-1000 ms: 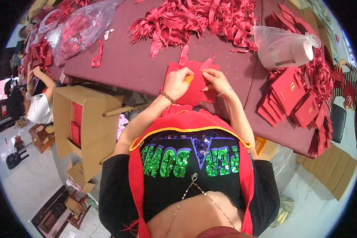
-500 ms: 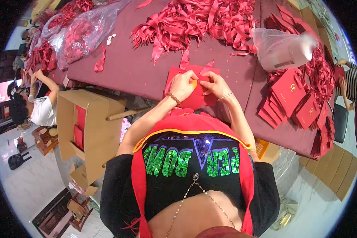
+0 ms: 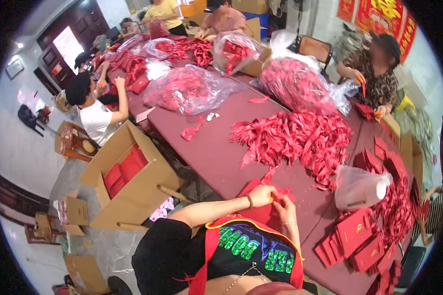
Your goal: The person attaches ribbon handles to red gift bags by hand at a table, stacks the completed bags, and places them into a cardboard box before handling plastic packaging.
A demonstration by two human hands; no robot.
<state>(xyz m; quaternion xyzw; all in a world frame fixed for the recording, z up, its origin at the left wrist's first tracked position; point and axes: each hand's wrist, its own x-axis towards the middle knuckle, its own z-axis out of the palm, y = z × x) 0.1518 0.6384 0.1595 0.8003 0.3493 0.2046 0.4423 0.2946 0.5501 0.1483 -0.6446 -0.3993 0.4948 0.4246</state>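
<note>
Over the near edge of the table, my left hand (image 3: 263,195) and my right hand (image 3: 284,209) meet at the top of a red paper bag (image 3: 255,216). The fingers of both are closed on red ribbon at the bag's top; a small orange-yellow spot shows at the left fingertips. A bead bracelet is on the left wrist, a thin bangle on the right. Beyond the hands lies a large heap of red ribbons (image 3: 300,142). To the right, red bags with gold print (image 3: 354,230) lie in overlapping stacks.
A white container in clear plastic (image 3: 362,189) stands at the right. Plastic sacks of ribbon (image 3: 298,83) lie farther back. An open cardboard box (image 3: 147,177) holding red bags is at the left. Several people sit or stand around the table (image 3: 211,167).
The view has tilted up and turned, so more of the table and the people around it show. My hands have come closer together at the bag's top.
</note>
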